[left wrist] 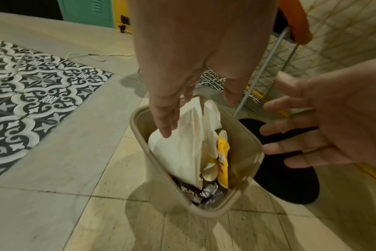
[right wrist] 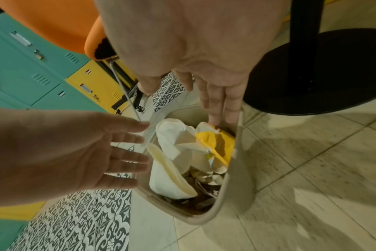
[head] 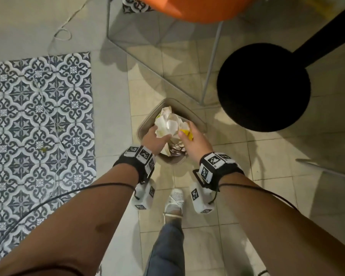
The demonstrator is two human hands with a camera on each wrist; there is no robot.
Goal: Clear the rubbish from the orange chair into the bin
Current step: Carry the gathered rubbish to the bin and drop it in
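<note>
A beige bin [head: 198, 121] stands on the floor, stuffed with crumpled white paper [head: 168, 121] and a yellow wrapper [head: 187, 132]. My left hand [head: 155, 134] reaches down over its left side, and its straight fingers [left wrist: 164, 122] touch the white paper [left wrist: 178, 149]. My right hand [head: 187, 134] hovers over the right side with fingers [right wrist: 217, 108] straight, their tips at the yellow wrapper [right wrist: 215, 141]. Neither hand grips anything. Only the front edge of the orange chair [head: 197, 8] shows at the top, so its seat is hidden.
A black round table base [head: 263, 86] with its post stands just right of the bin. The chair's thin metal legs [head: 211, 62] stand behind it. Patterned tiles [head: 38, 116] and a white cable [head: 62, 34] lie to the left. My foot [head: 174, 202] is just below the bin.
</note>
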